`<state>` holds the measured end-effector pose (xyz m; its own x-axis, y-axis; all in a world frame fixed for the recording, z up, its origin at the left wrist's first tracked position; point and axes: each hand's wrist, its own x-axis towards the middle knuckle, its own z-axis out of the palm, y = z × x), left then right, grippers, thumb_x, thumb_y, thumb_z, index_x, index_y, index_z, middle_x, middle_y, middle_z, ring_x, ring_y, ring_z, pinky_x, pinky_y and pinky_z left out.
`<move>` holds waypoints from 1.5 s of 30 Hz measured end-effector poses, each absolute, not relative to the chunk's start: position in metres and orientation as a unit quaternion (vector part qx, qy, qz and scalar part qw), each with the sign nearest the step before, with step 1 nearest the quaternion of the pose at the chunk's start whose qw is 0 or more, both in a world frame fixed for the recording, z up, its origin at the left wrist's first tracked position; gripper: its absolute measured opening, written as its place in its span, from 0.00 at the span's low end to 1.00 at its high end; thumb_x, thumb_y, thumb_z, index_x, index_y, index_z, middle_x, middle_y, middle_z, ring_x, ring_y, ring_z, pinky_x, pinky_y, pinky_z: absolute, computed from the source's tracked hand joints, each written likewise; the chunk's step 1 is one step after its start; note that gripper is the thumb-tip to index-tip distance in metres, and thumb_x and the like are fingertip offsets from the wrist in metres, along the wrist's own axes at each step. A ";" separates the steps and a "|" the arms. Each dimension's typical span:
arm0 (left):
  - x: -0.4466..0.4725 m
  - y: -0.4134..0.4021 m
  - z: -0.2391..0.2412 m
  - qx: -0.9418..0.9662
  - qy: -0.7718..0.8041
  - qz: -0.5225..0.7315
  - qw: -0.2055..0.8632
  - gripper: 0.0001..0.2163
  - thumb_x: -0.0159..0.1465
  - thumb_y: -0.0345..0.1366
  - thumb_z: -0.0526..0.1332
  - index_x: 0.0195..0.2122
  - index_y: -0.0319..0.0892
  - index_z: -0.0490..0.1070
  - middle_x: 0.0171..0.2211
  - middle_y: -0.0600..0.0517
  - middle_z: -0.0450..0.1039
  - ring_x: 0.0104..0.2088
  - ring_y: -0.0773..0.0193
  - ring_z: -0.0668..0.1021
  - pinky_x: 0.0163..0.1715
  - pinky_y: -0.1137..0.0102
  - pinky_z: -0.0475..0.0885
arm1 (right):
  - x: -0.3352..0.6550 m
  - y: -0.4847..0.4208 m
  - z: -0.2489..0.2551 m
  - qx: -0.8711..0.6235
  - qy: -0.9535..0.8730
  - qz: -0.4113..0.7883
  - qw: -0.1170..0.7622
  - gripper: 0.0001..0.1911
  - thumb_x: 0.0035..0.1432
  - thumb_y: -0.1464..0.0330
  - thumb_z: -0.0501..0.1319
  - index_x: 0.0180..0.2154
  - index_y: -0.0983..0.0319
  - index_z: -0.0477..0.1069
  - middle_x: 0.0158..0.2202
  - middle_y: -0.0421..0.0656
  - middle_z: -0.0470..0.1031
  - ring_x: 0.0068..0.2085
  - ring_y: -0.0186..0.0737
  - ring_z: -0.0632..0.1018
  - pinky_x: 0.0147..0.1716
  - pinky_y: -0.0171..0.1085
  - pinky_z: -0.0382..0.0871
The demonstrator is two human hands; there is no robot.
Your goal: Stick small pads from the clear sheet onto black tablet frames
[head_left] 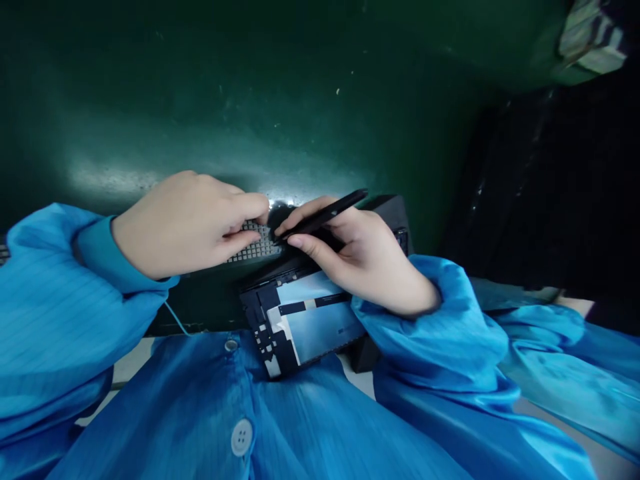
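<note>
My left hand [193, 223] is closed, thumb and forefinger pinching the end of a sheet of small grey squares [253, 249]. In a pen-like grip, my right hand [367, 257] holds slim black tweezers [333, 211]. Their tip points down-left at the sheet's right end, close to my left fingertips; whether it touches a square I cannot tell. Below my right hand, an opened tablet-like device [320, 327] lies tilted, with a silvery-blue inside, a black frame and small parts along its left end. My right hand covers its upper right part.
A black block-like stand [393, 210] shows behind and under the device. The table [240, 87] has a shiny dark green top. Black material [540, 180] lies at right, with a pale bundle [593, 40] at upper right. Another person's blue sleeve [565, 360] is at lower right.
</note>
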<state>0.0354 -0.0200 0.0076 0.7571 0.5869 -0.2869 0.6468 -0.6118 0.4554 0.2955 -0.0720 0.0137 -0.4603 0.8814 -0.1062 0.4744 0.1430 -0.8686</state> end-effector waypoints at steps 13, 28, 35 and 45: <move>0.032 -0.020 0.009 0.910 0.324 -0.034 0.256 0.07 0.75 0.39 0.61 0.44 0.45 0.79 0.30 0.55 0.78 0.25 0.64 0.71 0.28 0.64 0.54 | 0.295 -0.081 0.018 -0.476 -0.682 0.492 0.257 0.08 0.78 0.59 0.68 0.50 0.57 0.80 0.48 0.44 0.88 0.50 0.46 0.89 0.54 0.45 0.86; 0.023 -0.023 -0.004 0.861 0.367 0.039 0.351 0.28 0.77 0.57 0.49 0.46 0.45 0.84 0.25 0.56 0.65 0.24 0.66 0.67 0.45 0.66 0.68 | 0.304 -0.170 -0.020 -0.636 -0.536 0.204 0.516 0.05 0.78 0.68 0.66 0.53 0.54 0.75 0.46 0.42 0.82 0.46 0.41 0.90 0.44 0.41 0.89; 0.027 -0.023 0.001 0.850 0.383 0.035 0.362 0.27 0.76 0.57 0.50 0.43 0.45 0.83 0.24 0.57 0.68 0.23 0.66 0.67 0.42 0.67 0.66 | 0.314 -0.169 0.003 -0.639 -0.616 0.178 0.424 0.12 0.74 0.74 0.68 0.55 0.54 0.77 0.48 0.45 0.86 0.51 0.47 0.89 0.51 0.50 0.87; 0.038 -0.020 0.011 0.855 0.385 -0.029 0.346 0.07 0.68 0.42 0.65 0.39 0.47 0.80 0.24 0.56 0.70 0.24 0.61 0.70 0.35 0.66 0.61 | 0.293 -0.080 0.018 -0.445 -0.749 0.428 0.240 0.06 0.77 0.68 0.68 0.52 0.62 0.81 0.48 0.45 0.90 0.49 0.44 0.91 0.50 0.40 0.88</move>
<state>0.0375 -0.0200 0.0111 0.7015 0.6384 -0.3168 0.6790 -0.4636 0.5693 0.2930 -0.0795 0.0182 -0.4890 0.8720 -0.0214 0.4607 0.2374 -0.8552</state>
